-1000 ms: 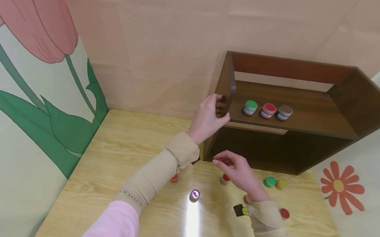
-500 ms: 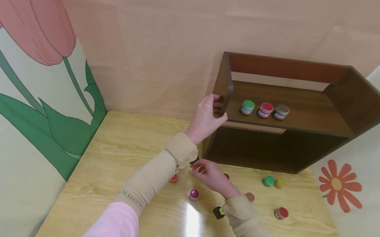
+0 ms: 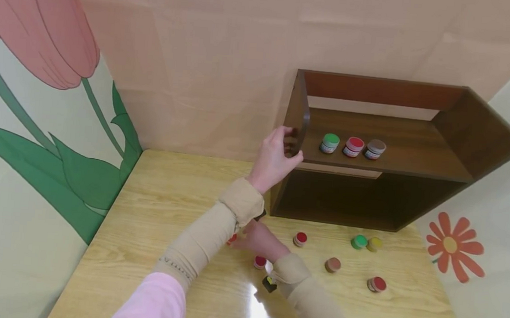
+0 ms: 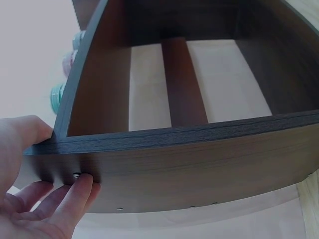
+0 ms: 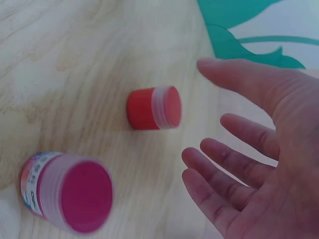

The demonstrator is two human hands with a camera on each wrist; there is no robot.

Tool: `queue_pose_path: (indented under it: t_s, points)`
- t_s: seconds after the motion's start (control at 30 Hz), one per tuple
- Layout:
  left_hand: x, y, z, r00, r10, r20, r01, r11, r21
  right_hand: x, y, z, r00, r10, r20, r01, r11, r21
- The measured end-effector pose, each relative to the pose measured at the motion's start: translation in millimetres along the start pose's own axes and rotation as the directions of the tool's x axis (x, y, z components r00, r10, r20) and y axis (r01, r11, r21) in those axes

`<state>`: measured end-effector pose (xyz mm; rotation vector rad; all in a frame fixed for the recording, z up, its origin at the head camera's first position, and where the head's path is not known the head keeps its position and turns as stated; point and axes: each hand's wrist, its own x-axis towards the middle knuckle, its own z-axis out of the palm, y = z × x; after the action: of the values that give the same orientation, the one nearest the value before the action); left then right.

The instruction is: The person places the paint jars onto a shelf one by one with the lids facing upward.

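My left hand [image 3: 275, 158] holds the left side panel of a dark brown wooden shelf unit [image 3: 418, 139]. In the left wrist view the thumb lies at the panel's edge and the fingertips press its outer face. My right hand [image 3: 261, 242] reaches under the left forearm, fingers spread and holding nothing. Close before it in the right wrist view stands a small orange-red paint jar [image 5: 144, 109]. A magenta paint jar [image 5: 84, 194] with a printed label stands nearer the camera. In the head view the left sleeve partly covers the orange-red jar.
On the shelf board stand a green jar [image 3: 330, 143], a red jar [image 3: 353, 147] and a brown jar [image 3: 375, 149]. Several more jars, such as a dark red one [image 3: 377, 284] and a green one [image 3: 359, 242], are spread over the wooden table [image 3: 167, 182]. A pink-beige cloth hangs behind.
My right hand has moved left across the table, from before the shelf to beside the orange-red jar. The left hand keeps its hold on the shelf unit.
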<state>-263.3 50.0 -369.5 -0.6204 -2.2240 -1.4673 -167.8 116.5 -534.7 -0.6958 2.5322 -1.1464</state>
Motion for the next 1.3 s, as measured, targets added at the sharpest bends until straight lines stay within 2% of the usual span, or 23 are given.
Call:
queue_pose_path:
  t_s: [0.13, 0.3, 0.63, 0.73, 0.87, 1.03, 1.17, 1.3]
  points:
    - [-0.4, 0.6, -0.6, 1.000, -0.004, -0.001, 0.004, 1.000, 0.004, 7.8, 2.5, 8.0, 0.998, -0.065, -0.010, 0.064, 0.995, -0.076]
    - [-0.8, 1.1, -0.7, 1.000, -0.004, 0.002, 0.004, 1.000, 0.013, 13.7, 2.0, 13.0, 0.991, -0.131, 0.005, 0.129, 0.971, -0.203]
    - [-0.7, 2.1, -0.2, 1.000, -0.025, 0.010, 0.025, 1.000, -0.018, 13.4, -1.6, 19.2, 0.999, -0.034, 0.025, 0.040, 0.960, -0.278]
    - [-0.7, 2.4, -0.5, 1.000, -0.025, 0.008, 0.026, 1.000, -0.016, 14.4, -1.6, 22.6, 0.998, -0.053, 0.021, 0.057, 0.940, -0.336]
    - [-0.8, 2.3, -0.3, 1.000, -0.021, 0.006, 0.021, 1.000, -0.016, 15.4, 1.5, 26.9, 0.997, -0.073, 0.019, 0.075, 0.933, -0.353]
    - [-1.0, 2.6, -0.2, 1.000, -0.015, 0.005, 0.015, 1.000, -0.016, 15.9, 2.9, 30.0, 0.998, -0.047, 0.038, 0.058, 0.922, -0.382]
    - [-0.7, 3.2, -0.6, 1.000, -0.016, 0.005, 0.016, 1.000, -0.011, 16.2, 3.5, 32.4, 0.999, -0.050, 0.018, 0.053, 0.897, -0.439]
    - [-1.1, 4.2, -1.0, 1.000, -0.017, 0.007, 0.017, 1.000, -0.016, 15.8, 3.6, 33.7, 0.996, -0.086, -0.013, 0.069, 0.878, -0.473]
